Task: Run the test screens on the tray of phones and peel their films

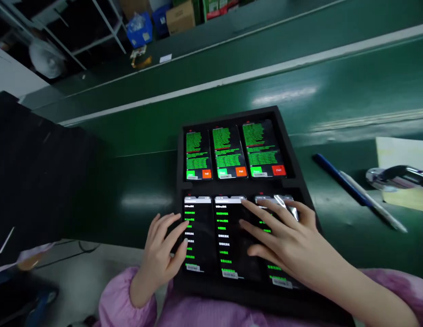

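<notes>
A black foam tray (231,187) holds two rows of lit smartphones. In the far row, the left phone (198,152), the middle phone (229,147) and the right phone (262,143) show green text with green and red buttons. The near left phone (201,250) has a list on its screen, and my left hand (165,247) is over its left edge, fingers spread. My right hand (286,238), fingers stretched out, spans the near middle phone (228,245) and partly hides the near right phone (277,268). Whether the fingertips touch glass I cannot tell.
Right of the tray lie a blue pen (339,179), a white pen (378,204), yellowish paper (407,200) and a shiny metal-and-black object. A large black shape (30,177) stands at left. Behind the green bench (143,168) are a blue bin (139,32) and a cardboard box (180,18).
</notes>
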Action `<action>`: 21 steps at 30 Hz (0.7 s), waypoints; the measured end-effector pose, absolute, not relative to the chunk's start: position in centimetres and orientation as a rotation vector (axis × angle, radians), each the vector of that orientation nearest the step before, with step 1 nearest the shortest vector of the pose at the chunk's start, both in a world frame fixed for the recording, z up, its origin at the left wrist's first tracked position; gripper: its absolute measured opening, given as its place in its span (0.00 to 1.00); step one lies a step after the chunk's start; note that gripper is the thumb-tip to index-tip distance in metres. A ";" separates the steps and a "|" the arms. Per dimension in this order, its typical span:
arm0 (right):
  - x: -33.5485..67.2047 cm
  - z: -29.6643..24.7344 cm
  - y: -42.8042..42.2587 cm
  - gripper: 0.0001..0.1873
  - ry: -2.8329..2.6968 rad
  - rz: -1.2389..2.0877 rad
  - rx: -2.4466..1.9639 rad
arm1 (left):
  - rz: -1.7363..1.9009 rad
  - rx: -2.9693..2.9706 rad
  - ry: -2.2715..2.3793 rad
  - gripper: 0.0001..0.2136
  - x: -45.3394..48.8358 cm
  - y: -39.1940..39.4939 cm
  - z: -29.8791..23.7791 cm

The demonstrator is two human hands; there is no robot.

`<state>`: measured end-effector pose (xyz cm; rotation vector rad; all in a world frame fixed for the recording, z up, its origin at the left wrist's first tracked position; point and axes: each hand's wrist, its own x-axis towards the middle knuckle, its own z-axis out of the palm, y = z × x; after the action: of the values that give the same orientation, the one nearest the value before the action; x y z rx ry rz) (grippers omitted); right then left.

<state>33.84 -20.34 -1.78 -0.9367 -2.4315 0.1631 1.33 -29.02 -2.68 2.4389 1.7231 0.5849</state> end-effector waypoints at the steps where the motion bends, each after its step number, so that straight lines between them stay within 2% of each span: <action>1: 33.6 -1.5 -20.0 0.25 -2.420 0.167 -0.925 | 0.542 2.464 1.755 0.20 1.4 -29.3 -2.6; 4: 33.9 -0.4 -18.9 0.21 -2.338 0.163 -0.885 | 0.447 2.508 1.819 0.23 1.6 -29.6 -2.3; 8: 34.4 0.1 -16.4 0.21 -2.338 -0.148 -1.210 | 0.705 2.411 1.827 0.27 1.0 -26.6 -2.1; 10: 33.8 -0.7 -14.5 0.25 -2.359 -0.296 -1.417 | 0.726 2.387 1.825 0.25 0.9 -22.6 -2.2; 13: 32.1 -2.2 -11.2 0.26 -2.388 -0.279 -1.569 | 0.635 2.307 1.860 0.18 1.2 -15.3 -2.5; 17: 30.1 -2.9 -8.5 0.28 -2.366 -0.215 -1.563 | 0.668 2.283 1.926 0.20 1.1 -10.2 -3.0; 21: 29.4 -1.9 -9.5 0.23 -2.487 -0.156 -1.286 | 0.666 2.341 1.863 0.19 0.6 -12.7 -2.4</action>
<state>29.35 -9.54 -1.94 -1.2865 -2.4872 -0.1560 0.57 -12.70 -2.44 2.3413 1.8627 0.6658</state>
